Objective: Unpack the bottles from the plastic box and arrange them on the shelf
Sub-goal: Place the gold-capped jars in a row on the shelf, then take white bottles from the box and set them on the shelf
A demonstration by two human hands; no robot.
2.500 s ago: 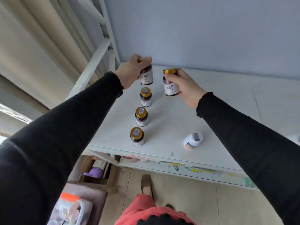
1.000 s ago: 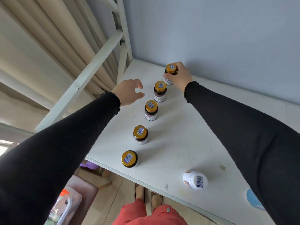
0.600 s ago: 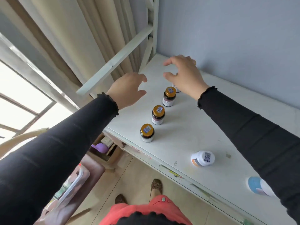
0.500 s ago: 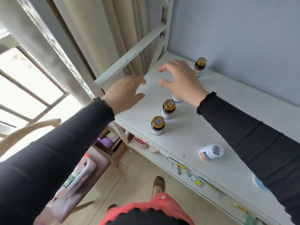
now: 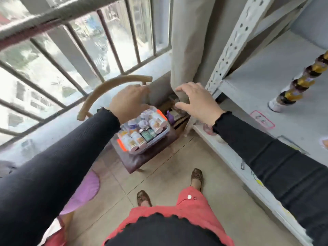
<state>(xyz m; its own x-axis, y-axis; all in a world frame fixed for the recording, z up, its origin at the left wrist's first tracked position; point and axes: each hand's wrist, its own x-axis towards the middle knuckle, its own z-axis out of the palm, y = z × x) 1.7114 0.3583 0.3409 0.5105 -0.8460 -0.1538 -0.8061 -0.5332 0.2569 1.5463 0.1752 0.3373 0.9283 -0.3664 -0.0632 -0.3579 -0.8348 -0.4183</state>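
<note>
A clear plastic box (image 5: 164, 134) with orange clips holds several bottles and stands on a dark wooden chair seat (image 5: 142, 160) below me. My left hand (image 5: 128, 102) hovers above the box's far side, fingers spread, holding nothing. My right hand (image 5: 197, 102) is open too, above and to the right of the box, near the shelf's corner. A row of gold-capped dark bottles (image 5: 300, 84), blurred, stands on the white shelf (image 5: 262, 80) at the right.
The chair's curved wooden back (image 5: 106, 89) arcs behind my left hand. A beige curtain (image 5: 188, 47) and the perforated shelf post (image 5: 230, 45) stand behind the box. A barred window fills the left. My feet (image 5: 196, 176) are on the tiled floor; a purple cushion (image 5: 87, 189) lies left.
My view has swung left and down from the shelf to the box on the chair. Both empty hands have left the bottle row and now hover over the box.
</note>
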